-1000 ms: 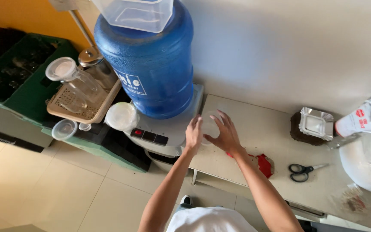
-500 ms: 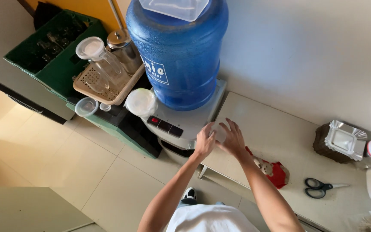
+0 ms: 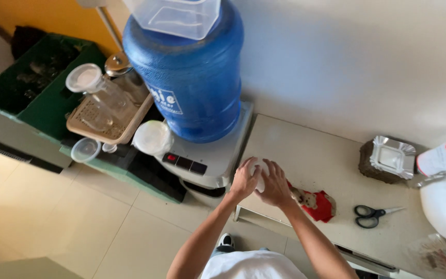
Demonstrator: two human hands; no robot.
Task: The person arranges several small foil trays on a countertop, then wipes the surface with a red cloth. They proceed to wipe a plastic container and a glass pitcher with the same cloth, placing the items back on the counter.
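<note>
Pale counter (image 3: 305, 150) runs along a white wall, with cream floor tiles below and a big blue water bottle (image 3: 192, 77) standing on a white dispenser (image 3: 218, 155) at its left end. Over the counter's near edge, beside the dispenser, the left hand (image 3: 243, 181) and right hand (image 3: 274, 186) are cupped together around a small white round thing (image 3: 258, 173); only a sliver of it shows between the fingers, so its shape is hard to tell. Both hands are closed on it. A red toy (image 3: 318, 204) lies just right of the right hand, black scissors (image 3: 370, 214) farther right, and a foil tray (image 3: 392, 155) near the wall. Compared with half a second ago, the hands have drawn closer together, hiding more of the white thing.
</note>
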